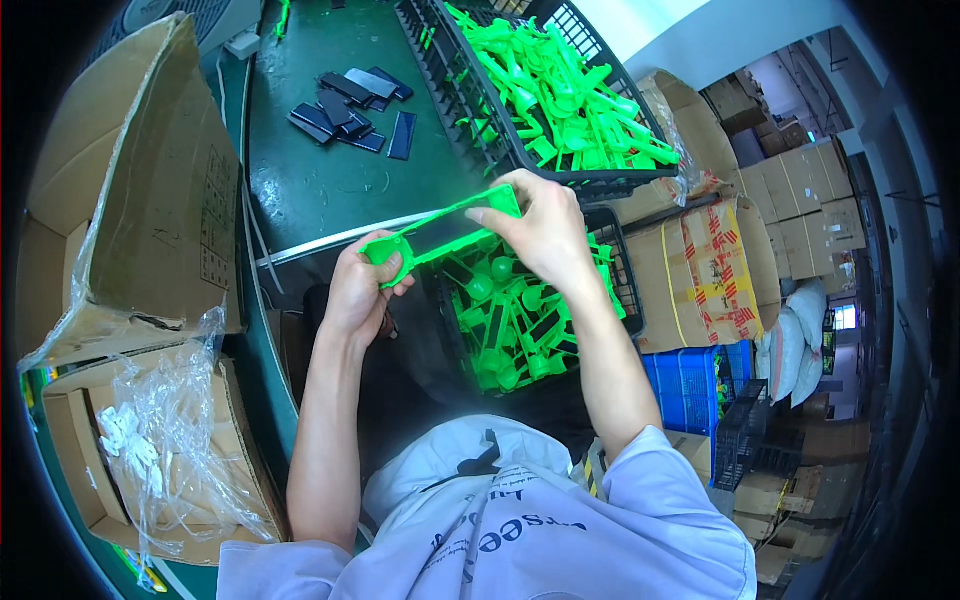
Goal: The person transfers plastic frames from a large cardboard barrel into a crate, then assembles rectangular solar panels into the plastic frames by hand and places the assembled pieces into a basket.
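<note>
A green plastic part (385, 253), rounded at one end and long and flat at the other, is held up in front of me between both hands. A dark rectangular panel (438, 233) lies in its long frame. My left hand (352, 285) grips the rounded end, thumb on top. At the far right end, my right hand (545, 225) clasps the frame, its thumb pressing down by the panel's end. Behind my hands, a loose pile of dark panels (350, 112) lies on the green table (310, 205).
A black crate (470, 115) heaped with green parts stands on the table's right. Below my right hand, another crate (633, 290) holds green parts with dark panels. Cardboard boxes (165, 190) stand at left, one with clear plastic wrap (185, 430). More boxes (700, 270) stand right.
</note>
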`<state>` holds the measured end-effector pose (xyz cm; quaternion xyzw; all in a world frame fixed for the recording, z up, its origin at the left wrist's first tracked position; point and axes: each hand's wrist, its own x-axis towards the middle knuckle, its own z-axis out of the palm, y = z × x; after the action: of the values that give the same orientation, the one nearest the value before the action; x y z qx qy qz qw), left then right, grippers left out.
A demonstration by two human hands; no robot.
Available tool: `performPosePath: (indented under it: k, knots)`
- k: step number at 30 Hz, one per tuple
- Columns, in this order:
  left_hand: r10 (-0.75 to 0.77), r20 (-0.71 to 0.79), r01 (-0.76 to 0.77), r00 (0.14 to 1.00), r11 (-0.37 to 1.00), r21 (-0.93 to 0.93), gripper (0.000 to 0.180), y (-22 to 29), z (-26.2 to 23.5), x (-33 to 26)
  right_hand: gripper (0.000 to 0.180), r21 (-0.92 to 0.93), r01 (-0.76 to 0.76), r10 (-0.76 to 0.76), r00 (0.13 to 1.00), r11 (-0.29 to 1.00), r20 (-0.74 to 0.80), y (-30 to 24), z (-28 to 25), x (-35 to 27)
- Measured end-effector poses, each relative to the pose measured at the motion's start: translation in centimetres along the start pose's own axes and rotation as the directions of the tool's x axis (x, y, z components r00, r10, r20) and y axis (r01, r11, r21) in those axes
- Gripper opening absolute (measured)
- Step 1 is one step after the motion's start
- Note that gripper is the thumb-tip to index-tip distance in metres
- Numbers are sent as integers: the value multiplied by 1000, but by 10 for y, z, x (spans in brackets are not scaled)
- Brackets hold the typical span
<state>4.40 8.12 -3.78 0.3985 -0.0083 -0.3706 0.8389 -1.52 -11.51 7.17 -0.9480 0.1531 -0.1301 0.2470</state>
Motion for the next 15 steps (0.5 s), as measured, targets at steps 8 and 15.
performPosePath:
  k: [8,15]
  knots:
    - [49,-123,-17,991,970,242,18,4,13,-4,38,-33,-22,27,988,999,155,-4,-7,0]
    - [125,-161,-94,979,977,191,16,-2,13,-4,44,226,59,-89,988,972,124,-12,10,-12]
